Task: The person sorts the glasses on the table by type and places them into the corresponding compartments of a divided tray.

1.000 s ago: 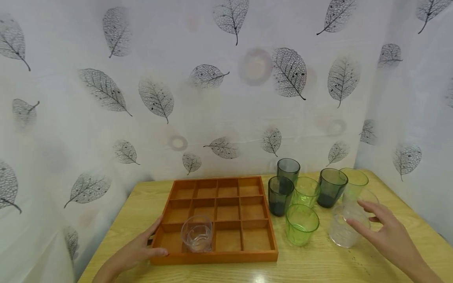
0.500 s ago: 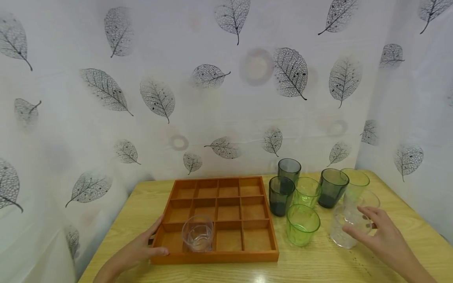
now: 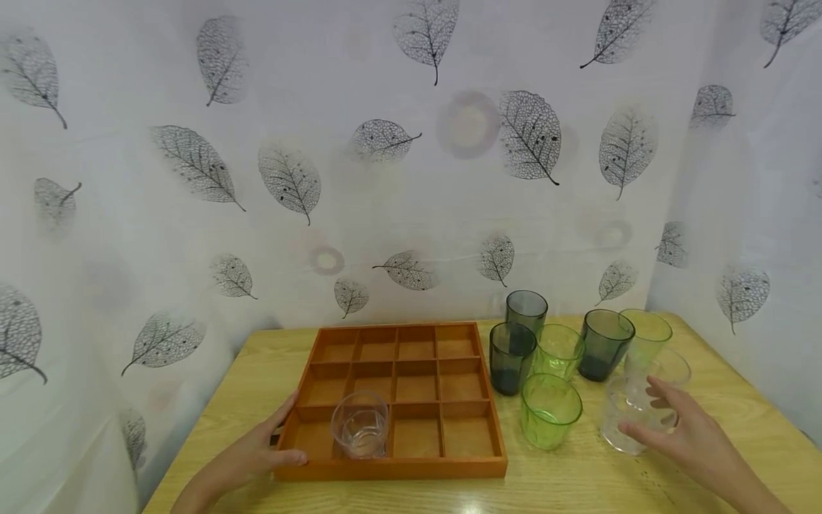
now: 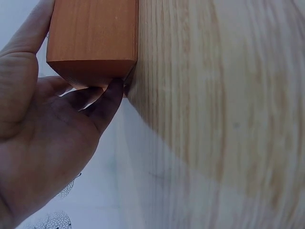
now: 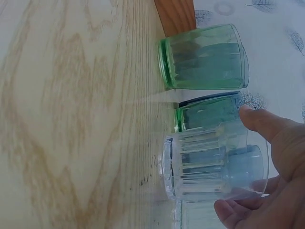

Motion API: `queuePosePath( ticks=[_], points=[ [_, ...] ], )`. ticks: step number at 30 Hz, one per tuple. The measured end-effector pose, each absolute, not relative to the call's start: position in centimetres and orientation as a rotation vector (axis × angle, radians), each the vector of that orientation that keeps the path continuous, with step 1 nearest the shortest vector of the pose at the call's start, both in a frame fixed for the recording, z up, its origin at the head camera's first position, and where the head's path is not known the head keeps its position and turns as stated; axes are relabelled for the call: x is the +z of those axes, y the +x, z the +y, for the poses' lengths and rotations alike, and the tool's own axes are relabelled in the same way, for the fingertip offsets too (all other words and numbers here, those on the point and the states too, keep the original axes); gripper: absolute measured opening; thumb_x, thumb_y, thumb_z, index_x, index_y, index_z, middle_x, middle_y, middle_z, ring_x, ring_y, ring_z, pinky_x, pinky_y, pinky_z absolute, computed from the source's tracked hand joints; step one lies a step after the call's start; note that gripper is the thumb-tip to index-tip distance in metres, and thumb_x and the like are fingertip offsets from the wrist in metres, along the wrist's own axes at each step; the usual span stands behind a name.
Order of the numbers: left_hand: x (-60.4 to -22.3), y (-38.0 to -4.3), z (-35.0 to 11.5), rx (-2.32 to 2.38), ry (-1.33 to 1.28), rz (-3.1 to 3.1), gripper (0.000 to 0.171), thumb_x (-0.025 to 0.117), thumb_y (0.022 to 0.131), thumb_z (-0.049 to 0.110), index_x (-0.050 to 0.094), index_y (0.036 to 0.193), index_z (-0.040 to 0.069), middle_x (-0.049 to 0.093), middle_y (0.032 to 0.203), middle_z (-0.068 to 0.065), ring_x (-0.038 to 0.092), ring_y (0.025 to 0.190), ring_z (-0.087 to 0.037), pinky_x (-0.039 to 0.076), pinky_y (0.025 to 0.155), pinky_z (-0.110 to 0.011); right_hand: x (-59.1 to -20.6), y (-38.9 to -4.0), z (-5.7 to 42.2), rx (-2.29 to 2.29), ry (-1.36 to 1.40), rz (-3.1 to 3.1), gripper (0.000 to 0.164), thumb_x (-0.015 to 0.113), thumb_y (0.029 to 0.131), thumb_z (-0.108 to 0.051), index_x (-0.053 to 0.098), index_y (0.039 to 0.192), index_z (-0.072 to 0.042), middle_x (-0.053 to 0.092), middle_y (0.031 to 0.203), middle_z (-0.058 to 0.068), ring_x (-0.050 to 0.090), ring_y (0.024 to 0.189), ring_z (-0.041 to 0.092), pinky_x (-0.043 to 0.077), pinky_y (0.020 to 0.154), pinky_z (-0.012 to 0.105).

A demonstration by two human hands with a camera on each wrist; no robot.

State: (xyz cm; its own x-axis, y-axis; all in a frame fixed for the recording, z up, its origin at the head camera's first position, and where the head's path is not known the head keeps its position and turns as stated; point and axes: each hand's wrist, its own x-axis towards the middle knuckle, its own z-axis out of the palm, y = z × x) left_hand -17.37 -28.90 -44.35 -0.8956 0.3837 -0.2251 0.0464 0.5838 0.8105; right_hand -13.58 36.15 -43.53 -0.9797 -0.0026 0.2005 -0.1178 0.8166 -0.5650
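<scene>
A wooden compartment tray [image 3: 392,467] lies on the table. One clear glass [image 3: 361,428] stands in its front row, second compartment from the left. My left hand [image 3: 260,450] grips the tray's front left corner, thumb at the front and fingers along the side; the left wrist view shows the fingers bent against the wood [image 4: 93,33]. At the right, my right hand [image 3: 696,439] is spread around another clear glass [image 5: 200,162], upright on the table. Its thumb is at one side near the rim and its fingers at the other; whether they touch the glass I cannot tell.
Between tray and right hand stand green glasses [image 3: 551,414] and dark grey glasses [image 3: 510,360], close together. A further clear glass [image 3: 677,368] is just behind the one at my right hand. A leaf-printed curtain [image 3: 411,214] hangs behind the table [image 3: 218,400].
My right hand has come slightly lower and closer around the clear glass, with the gap between thumb and fingers a little smaller. The left hand and the tray stay put.
</scene>
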Motion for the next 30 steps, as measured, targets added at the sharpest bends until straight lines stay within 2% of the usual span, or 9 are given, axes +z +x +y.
queuePosePath(
  ticks=[7,14,15,19,22,24,26,27,30],
  points=[
    [-44.3,-17.4,-29.0,1.253,0.355,2.419,0.104,0.073,0.098,0.03,-0.001,0.166,0.006,-0.002,0.166,-0.035,0.03,0.141,-0.062,0.039,0.106,-0.069,-43.8,-13.8,36.2,0.927,0.111,-2.802,0.089,0.083,0.089,-0.026,0.034,0.146,0.022,0.056,0.127,0.039,0.061,0.105,0.043,0.052,0.068,0.027],
    [-44.4,-17.4,-29.1,1.279,0.401,2.397,0.103,0.072,0.099,0.027,-0.004,0.165,0.004,-0.004,0.164,-0.038,0.035,0.138,-0.062,0.041,0.106,-0.067,-44.0,-13.5,36.2,0.896,0.089,-2.77,0.089,0.086,0.087,-0.029,0.039,0.145,0.019,0.06,0.125,0.036,0.059,0.097,0.009,0.051,0.069,0.024],
    [-44.4,-17.4,-29.1,1.277,0.402,2.399,0.104,0.073,0.099,0.027,-0.003,0.165,0.004,-0.004,0.164,-0.037,0.034,0.138,-0.062,0.04,0.106,-0.067,-44.0,-13.4,36.2,0.892,0.085,-2.768,0.089,0.086,0.086,-0.03,0.039,0.145,0.019,0.06,0.125,0.036,0.06,0.097,0.011,0.051,0.069,0.024],
    [-44.3,-17.4,-29.0,1.26,0.378,2.416,0.104,0.073,0.098,0.029,-0.002,0.166,0.005,-0.003,0.165,-0.035,0.027,0.141,-0.063,0.036,0.107,-0.07,-43.7,-13.1,36.1,0.899,0.062,-2.78,0.09,0.085,0.087,-0.032,0.038,0.145,0.019,0.06,0.126,0.035,0.054,0.094,-0.002,0.05,0.069,0.023],
    [-44.3,-17.4,-29.0,1.25,0.367,2.426,0.104,0.074,0.098,0.029,-0.001,0.166,0.006,-0.002,0.166,-0.034,0.026,0.142,-0.063,0.036,0.107,-0.071,-43.2,-12.8,35.8,0.905,0.066,-2.756,0.09,0.086,0.087,-0.03,0.039,0.145,0.019,0.06,0.124,0.034,0.054,0.094,-0.003,0.048,0.069,0.02],
    [-44.3,-17.5,-29.0,1.255,0.378,2.418,0.104,0.074,0.098,0.029,-0.001,0.166,0.005,-0.002,0.166,-0.034,0.028,0.141,-0.063,0.037,0.107,-0.07,-42.8,-12.7,35.5,0.897,0.07,-2.736,0.088,0.086,0.086,-0.029,0.04,0.145,0.018,0.061,0.123,0.032,0.057,0.096,0.006,0.046,0.069,0.019],
    [-44.3,-17.5,-29.0,1.256,0.385,2.419,0.104,0.074,0.098,0.029,-0.002,0.166,0.005,-0.002,0.165,-0.036,0.032,0.139,-0.062,0.04,0.106,-0.068,-42.2,-12.5,35.2,0.891,0.072,-2.739,0.087,0.085,0.087,-0.03,0.039,0.145,0.017,0.06,0.123,0.031,0.061,0.1,0.022,0.046,0.069,0.022],
    [-44.3,-17.5,-29.1,1.255,0.388,2.419,0.104,0.074,0.098,0.029,-0.002,0.166,0.005,-0.001,0.165,-0.036,0.034,0.138,-0.062,0.042,0.105,-0.067,-42.0,-12.5,35.0,0.895,0.075,-2.74,0.087,0.085,0.087,-0.03,0.039,0.146,0.016,0.06,0.124,0.031,0.061,0.1,0.022,0.046,0.069,0.023],
    [-44.4,-17.5,-29.0,1.253,0.388,2.425,0.104,0.074,0.098,0.028,-0.001,0.166,0.004,0.0,0.164,-0.037,0.038,0.137,-0.06,0.044,0.104,-0.065,-41.2,-12.4,34.6,0.906,0.066,-2.778,0.088,0.083,0.09,-0.032,0.035,0.148,0.015,0.057,0.128,0.031,0.06,0.103,0.044,0.048,0.07,0.033]
  ],
)
